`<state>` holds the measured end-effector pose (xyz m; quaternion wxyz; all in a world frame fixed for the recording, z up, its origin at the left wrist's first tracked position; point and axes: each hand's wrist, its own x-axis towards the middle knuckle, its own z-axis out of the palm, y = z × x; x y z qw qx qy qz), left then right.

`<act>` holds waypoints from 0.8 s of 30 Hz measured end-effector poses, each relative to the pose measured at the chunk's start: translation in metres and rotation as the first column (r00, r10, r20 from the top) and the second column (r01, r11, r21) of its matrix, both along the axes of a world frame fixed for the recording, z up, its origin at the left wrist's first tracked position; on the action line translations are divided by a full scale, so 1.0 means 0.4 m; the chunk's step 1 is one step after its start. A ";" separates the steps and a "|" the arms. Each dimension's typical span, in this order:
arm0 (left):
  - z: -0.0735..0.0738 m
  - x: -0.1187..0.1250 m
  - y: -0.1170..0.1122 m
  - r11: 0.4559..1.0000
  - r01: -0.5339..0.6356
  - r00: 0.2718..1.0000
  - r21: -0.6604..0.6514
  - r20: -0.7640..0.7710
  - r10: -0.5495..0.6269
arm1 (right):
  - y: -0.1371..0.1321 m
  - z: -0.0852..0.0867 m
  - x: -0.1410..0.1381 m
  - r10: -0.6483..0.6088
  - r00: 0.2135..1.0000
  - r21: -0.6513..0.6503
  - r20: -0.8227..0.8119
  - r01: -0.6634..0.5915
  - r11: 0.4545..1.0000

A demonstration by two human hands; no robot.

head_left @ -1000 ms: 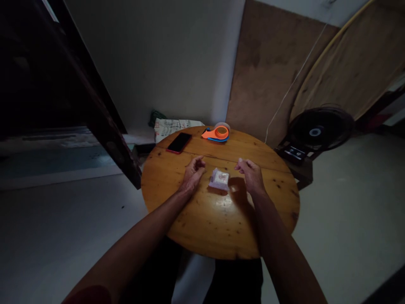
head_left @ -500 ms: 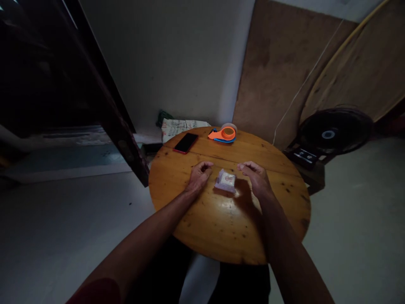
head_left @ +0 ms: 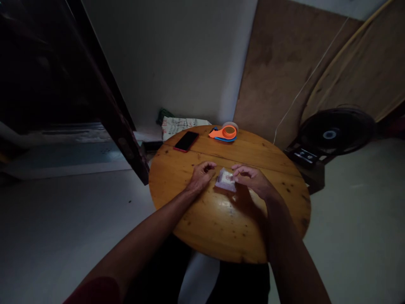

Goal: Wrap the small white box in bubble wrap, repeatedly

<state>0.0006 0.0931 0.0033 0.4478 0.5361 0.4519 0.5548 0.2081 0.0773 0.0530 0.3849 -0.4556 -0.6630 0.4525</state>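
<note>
A small white packet (head_left: 224, 180) lies near the middle of a round wooden table (head_left: 221, 223). My right hand (head_left: 251, 179) reaches in from the right with curled fingers, its fingertips touching the packet's right edge. My left hand (head_left: 201, 176) rests on the tabletop just left of the packet, fingers loosely curled, with nothing visible in it.
An orange and blue tape dispenser (head_left: 224, 133) and a dark phone with a red edge (head_left: 186, 141) lie at the table's far side. A printed sack (head_left: 179, 125) sits behind. A black fan (head_left: 332, 133) stands right, a dark wooden beam (head_left: 117, 122) left.
My right hand has slid left until its fingertips touch the packet. My left hand stays beside the packet, almost unmoved. The view has shifted slightly.
</note>
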 end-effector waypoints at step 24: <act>-0.013 0.016 -0.016 0.946 0.322 0.946 -0.027 -0.018 -0.323 | 0.015 -0.024 0.001 -0.033 0.990 0.176 0.135 0.009 0.984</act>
